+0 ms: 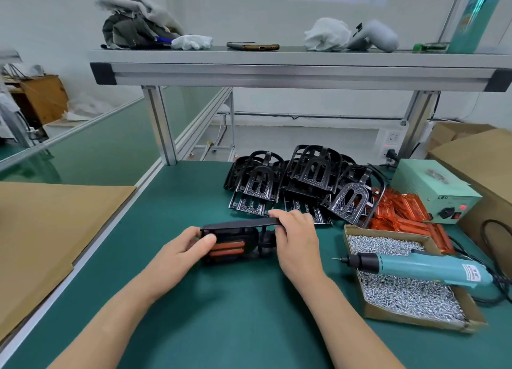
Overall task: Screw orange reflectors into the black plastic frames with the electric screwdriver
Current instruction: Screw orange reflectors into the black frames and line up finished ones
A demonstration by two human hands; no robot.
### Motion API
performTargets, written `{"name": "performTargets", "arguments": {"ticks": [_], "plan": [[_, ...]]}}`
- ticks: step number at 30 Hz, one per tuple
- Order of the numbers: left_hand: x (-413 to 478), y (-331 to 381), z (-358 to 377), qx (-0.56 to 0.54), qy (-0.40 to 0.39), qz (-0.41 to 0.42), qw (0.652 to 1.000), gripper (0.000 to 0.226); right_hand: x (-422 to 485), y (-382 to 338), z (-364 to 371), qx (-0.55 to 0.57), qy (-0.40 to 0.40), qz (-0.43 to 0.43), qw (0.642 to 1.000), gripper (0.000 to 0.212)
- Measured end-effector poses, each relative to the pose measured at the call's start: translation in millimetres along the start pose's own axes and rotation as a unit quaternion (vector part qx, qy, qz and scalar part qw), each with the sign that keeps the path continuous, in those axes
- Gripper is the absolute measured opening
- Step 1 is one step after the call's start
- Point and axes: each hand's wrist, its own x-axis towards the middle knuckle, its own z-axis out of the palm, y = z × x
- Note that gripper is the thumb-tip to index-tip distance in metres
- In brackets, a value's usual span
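Both hands hold one black plastic frame (235, 227) just above the green table (227, 313). Two orange reflectors (227, 249) show in its near side. My left hand (182, 253) grips the frame's left end, thumb on its front. My right hand (295, 235) grips the right end, fingers curled over the top edge. The teal electric screwdriver (421, 266) lies untouched across the cardboard box of screws (410, 291) to the right, its bit pointing left. A pile of black frames (304, 183) sits behind, with loose orange reflectors (401, 211) to its right.
A pale green power supply (437, 194) stands at the right, with cardboard boxes (476, 158) beyond it. A cardboard sheet (50, 230) covers the bench at left. An aluminium shelf (277, 69) overhead carries a phone, cloths and gloves.
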Motion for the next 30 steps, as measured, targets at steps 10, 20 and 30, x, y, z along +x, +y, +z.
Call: {"name": "performTargets", "arguments": {"ticks": [10, 20, 30], "plan": [[13, -49, -24, -0.046, 0.081, -0.023, 0.995, 0.014, 2, -11, 25, 0.153, 0.007, 0.072, 0.986, 0.031], [102, -82, -85, -0.147, 0.266, -0.113, 0.946, 0.022, -1, 2, 44, 0.154, -0.04, 0.109, 0.981, 0.022], [187, -92, -101, -0.117, 0.28, -0.176, 0.936, 0.026, 1, 6, 43, 0.154, -0.084, 0.132, 0.976, 0.021]]}}
